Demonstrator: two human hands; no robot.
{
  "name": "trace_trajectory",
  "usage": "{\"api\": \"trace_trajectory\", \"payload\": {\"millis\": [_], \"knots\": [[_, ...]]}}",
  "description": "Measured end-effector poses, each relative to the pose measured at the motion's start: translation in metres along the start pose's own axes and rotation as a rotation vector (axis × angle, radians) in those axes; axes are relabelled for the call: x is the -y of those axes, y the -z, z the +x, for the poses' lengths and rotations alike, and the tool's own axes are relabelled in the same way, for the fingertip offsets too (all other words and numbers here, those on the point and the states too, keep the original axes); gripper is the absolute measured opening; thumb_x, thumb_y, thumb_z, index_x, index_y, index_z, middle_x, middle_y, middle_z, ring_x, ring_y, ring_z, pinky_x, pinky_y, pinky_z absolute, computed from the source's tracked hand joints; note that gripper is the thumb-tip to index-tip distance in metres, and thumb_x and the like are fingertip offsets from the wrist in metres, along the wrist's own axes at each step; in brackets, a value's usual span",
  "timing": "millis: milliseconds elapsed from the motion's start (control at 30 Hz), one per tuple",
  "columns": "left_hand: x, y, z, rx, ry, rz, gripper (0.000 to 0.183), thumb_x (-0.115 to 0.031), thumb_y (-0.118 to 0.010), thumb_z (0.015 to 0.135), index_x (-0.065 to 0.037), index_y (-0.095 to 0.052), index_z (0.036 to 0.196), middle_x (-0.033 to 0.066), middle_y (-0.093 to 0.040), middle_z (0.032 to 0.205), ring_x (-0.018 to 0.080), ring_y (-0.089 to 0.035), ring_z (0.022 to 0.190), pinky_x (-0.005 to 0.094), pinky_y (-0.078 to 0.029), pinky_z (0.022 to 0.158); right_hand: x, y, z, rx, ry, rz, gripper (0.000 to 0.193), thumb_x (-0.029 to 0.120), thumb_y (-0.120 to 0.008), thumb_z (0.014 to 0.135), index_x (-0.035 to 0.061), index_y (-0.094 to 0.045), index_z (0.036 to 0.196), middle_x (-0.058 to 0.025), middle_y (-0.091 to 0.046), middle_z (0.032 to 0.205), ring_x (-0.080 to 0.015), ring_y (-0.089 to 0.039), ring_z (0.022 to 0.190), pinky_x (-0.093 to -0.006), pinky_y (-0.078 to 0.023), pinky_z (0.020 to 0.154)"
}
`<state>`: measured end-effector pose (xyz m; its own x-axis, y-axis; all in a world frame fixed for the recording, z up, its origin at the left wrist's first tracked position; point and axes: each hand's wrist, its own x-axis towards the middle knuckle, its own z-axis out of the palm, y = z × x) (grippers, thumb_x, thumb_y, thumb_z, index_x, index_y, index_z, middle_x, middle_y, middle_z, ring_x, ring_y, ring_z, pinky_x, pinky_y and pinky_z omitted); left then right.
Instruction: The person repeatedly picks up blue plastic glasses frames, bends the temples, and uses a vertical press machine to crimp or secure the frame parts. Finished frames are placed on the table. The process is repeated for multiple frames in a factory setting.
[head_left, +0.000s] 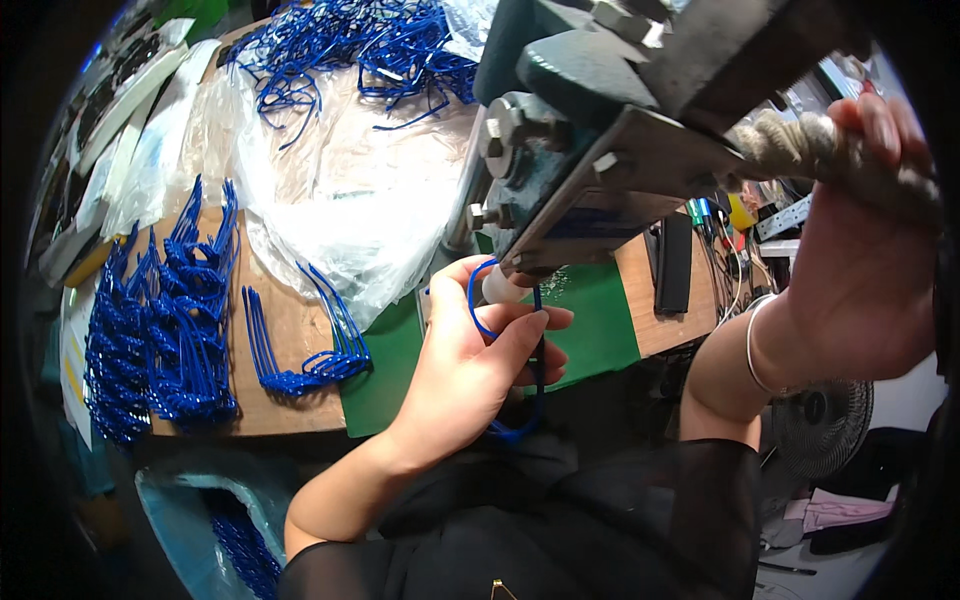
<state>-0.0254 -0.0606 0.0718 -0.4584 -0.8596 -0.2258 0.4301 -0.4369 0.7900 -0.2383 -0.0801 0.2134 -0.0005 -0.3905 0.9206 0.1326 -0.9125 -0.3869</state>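
A thin blue cord (pixel 472 300) is pinched in my left hand (pixel 460 365), bent into a loop that hangs below the fingers. Just above the fingertips is a small white cylindrical piece (pixel 500 287), under the head of a dark green metal hand press (pixel 590 185). Whether the cord passes into that piece is hidden by the fingers and the press. My right hand (pixel 865 240) is raised at the right and wrapped around the press's rope-bound lever (pixel 785 145).
Tangled blue cords (pixel 350 45) lie at the back, beyond crumpled clear plastic (pixel 350 230). Neat bundles of blue cord (pixel 190 330) and a smaller bundle (pixel 320 370) rest on the left. A green mat (pixel 605 320) is under the press; a fan (pixel 825 425) stands lower right.
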Motion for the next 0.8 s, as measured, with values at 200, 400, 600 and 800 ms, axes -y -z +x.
{"api": "trace_trajectory", "payload": {"millis": [200,400,600,800], "knots": [[0.008,-0.010,0.002,-0.043,-0.101,0.128,0.044,0.000,-0.044,0.086,-0.001,-0.014,0.117,0.0151,-0.056,0.087,0.0140,-0.056,0.064,0.0263,-0.049,0.058,0.006,-0.023,-0.050,0.189,-0.066,-0.062,0.030,0.040,-0.064,0.072,0.0149,-0.049,0.078,0.0016,-0.043,0.070,-0.0124,-0.040,0.066,-0.0284,-0.031,0.074],[0.010,-0.011,0.004,-0.063,-0.196,0.173,0.043,0.001,-0.044,0.086,0.001,-0.014,0.117,0.0154,-0.056,0.085,0.0139,-0.056,0.062,0.0264,-0.049,0.057,0.010,-0.035,-0.067,0.291,-0.034,-0.049,0.036,0.047,-0.070,0.067,0.0206,-0.047,0.073,0.0062,-0.037,0.066,-0.0105,-0.035,0.064,-0.0279,-0.027,0.076],[0.000,0.005,0.001,0.038,-0.121,0.068,0.041,0.000,-0.045,0.086,-0.002,-0.018,0.116,0.0164,-0.058,0.094,0.0144,-0.057,0.067,0.0279,-0.049,0.060,0.005,-0.039,-0.018,-0.028,-0.114,-0.025,0.055,0.040,-0.052,0.082,-0.0017,-0.038,0.115,-0.0144,-0.043,0.115,-0.0286,-0.039,0.108,-0.0413,-0.021,0.099],[-0.003,0.033,-0.037,0.020,0.002,-0.170,0.044,-0.002,-0.051,0.082,-0.002,-0.029,0.120,0.0250,-0.058,0.094,0.0217,-0.062,0.068,0.0314,-0.053,0.059,-0.039,0.005,-0.130,0.024,-0.097,-0.331,0.048,0.025,-0.053,0.085,-0.0055,-0.038,0.119,-0.0185,-0.046,0.116,-0.0275,-0.047,0.107,-0.0376,-0.037,0.094]]}}
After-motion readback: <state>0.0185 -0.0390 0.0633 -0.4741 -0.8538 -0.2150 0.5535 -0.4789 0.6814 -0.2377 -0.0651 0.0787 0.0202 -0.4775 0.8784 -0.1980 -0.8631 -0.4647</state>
